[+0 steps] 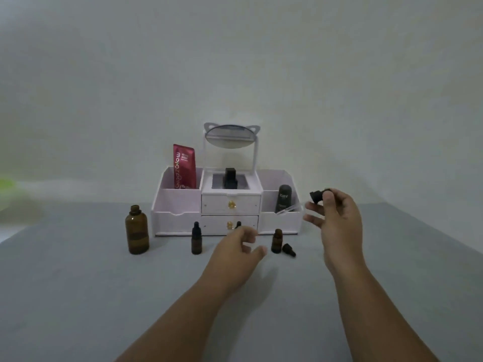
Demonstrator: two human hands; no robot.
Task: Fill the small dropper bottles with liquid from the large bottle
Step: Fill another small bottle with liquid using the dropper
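Both hands raised: right hand [337,218] pinches dropper cap [317,195], left hand [239,246] loosely open

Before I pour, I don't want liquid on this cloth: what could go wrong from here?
1. The big bottle stands uncapped at far left; a knock would likely spill it.
2. The left hand hovers close to the open small bottle and could tip it.
3. The right hand holds a dropper cap with its glass tube sticking out sideways; it may drip or snag the organizer.

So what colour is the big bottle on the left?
Brown, like dark amber glass. The big bottle shows best in the head view.
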